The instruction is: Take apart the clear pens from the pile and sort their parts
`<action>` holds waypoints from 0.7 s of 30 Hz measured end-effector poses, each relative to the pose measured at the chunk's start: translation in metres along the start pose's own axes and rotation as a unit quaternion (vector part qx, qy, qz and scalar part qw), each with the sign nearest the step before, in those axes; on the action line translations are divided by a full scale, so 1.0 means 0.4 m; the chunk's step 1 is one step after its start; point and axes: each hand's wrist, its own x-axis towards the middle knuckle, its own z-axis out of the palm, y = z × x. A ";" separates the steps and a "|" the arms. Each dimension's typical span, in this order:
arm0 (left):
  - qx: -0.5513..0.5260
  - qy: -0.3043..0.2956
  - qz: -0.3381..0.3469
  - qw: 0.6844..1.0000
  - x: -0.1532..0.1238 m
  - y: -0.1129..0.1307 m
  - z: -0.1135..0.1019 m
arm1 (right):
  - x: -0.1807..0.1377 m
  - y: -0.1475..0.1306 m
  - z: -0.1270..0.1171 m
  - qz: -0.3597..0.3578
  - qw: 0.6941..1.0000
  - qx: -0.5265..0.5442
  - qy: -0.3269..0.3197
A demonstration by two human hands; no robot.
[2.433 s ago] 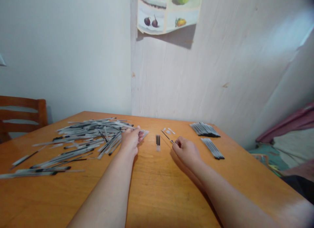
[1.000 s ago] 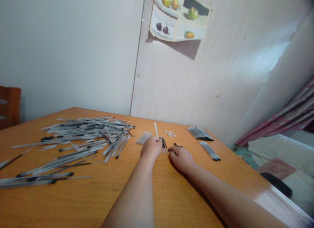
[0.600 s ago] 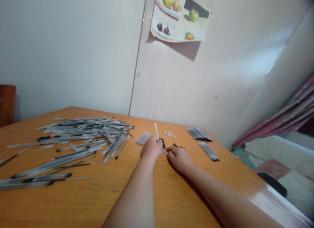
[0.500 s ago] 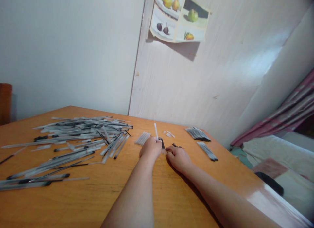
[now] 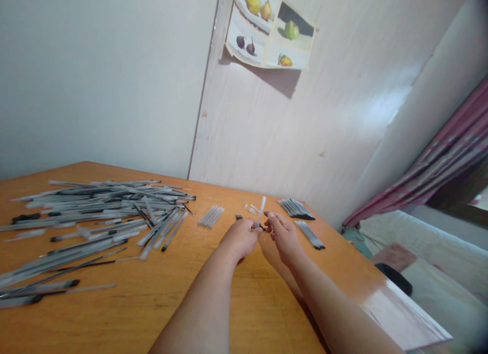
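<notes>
My left hand [image 5: 243, 238] is closed around a translucent white pen barrel [image 5: 263, 207], which stands nearly upright from the fingers. Close on its right, my right hand [image 5: 282, 236] has thumb and fingers pinched together; whatever sits between them is too small to make out. Small dark pieces [image 5: 263, 227] show in the gap between both hands. Behind my left hand lies a little group of dark parts [image 5: 238, 217], partly covered by it. A few short white pieces [image 5: 252, 209] rest just beyond the hands.
A big heap of pens and pen parts [image 5: 114, 206] spreads over the left of the wooden table [image 5: 183, 303]. Several clear barrels [image 5: 211, 216] lie in a row left of my hands. Two rows of dark-tipped pens, one farther [image 5: 296, 209] and one nearer [image 5: 309, 235], lie at right.
My right hand has lifted off the table and come up beside the barrel. My left hand, still holding the barrel, has shifted right and slightly nearer. The view has turned a little right.
</notes>
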 end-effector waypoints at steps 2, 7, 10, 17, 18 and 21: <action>0.003 -0.046 0.012 0.999 -0.005 0.018 0.003 | 0.010 -0.008 -0.015 0.027 0.997 0.075 0.018; 0.009 -0.120 0.027 0.992 -0.020 0.050 0.008 | 0.034 -0.004 -0.059 0.060 0.981 0.178 0.045; -0.006 -0.129 0.020 0.991 -0.024 0.057 0.015 | 0.032 -0.001 -0.069 0.055 0.980 0.186 0.040; -0.010 -0.013 0.035 0.999 -0.019 0.057 0.036 | 0.026 -0.002 -0.059 0.053 0.976 0.204 0.051; -0.004 -0.010 0.042 0.999 -0.018 0.058 0.037 | 0.027 -0.003 -0.059 0.054 0.976 0.205 0.057; 0.009 -0.008 0.053 0.999 -0.017 0.067 0.037 | 0.029 -0.006 -0.060 0.059 0.973 0.211 0.072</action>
